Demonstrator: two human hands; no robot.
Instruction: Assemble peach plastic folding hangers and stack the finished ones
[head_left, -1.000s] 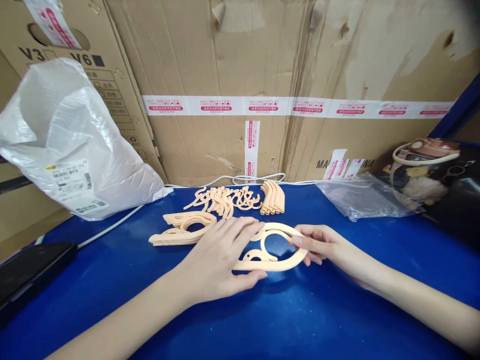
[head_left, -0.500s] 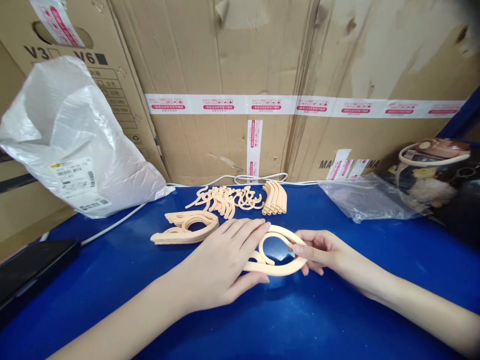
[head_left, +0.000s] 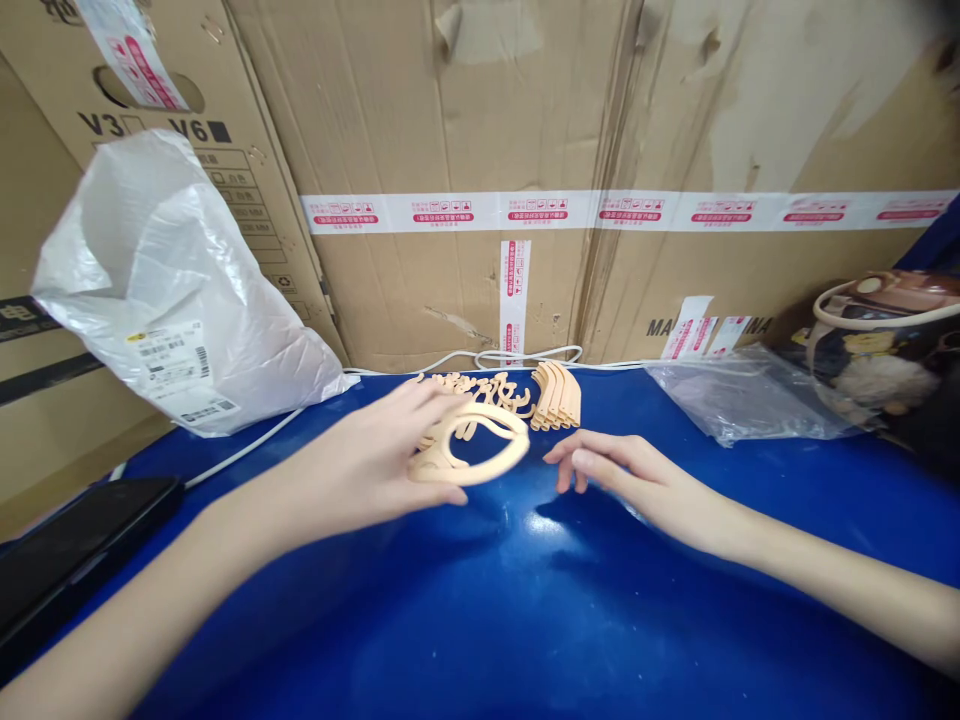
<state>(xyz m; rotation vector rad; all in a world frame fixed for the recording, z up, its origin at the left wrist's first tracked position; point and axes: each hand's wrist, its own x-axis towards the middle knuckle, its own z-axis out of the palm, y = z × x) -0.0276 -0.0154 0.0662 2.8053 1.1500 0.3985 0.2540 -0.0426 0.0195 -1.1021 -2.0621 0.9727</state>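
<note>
In the head view my left hand is closed around a beige plastic folding hanger, folded into a loop and lifted over the blue table. Its left part is covered by my fingers. To the right, my right hand hovers empty, fingers loosely bent and apart from the hanger. Behind the held hanger lies a pile of small beige hooks, partly covered. Several curved beige hanger arms sit side by side right of the hooks. The stack of folded hangers is hidden behind my left hand.
A white plastic bag with labels stands at the back left, near a black phone-like device. Cardboard boxes wall off the back, with a white cable along their foot. A clear plastic bag lies at the right.
My right hand has let go of the folding hanger. My left hand has carried it leftward and up, over where the stack of folded hangers was visible. The view has shifted slightly.
</note>
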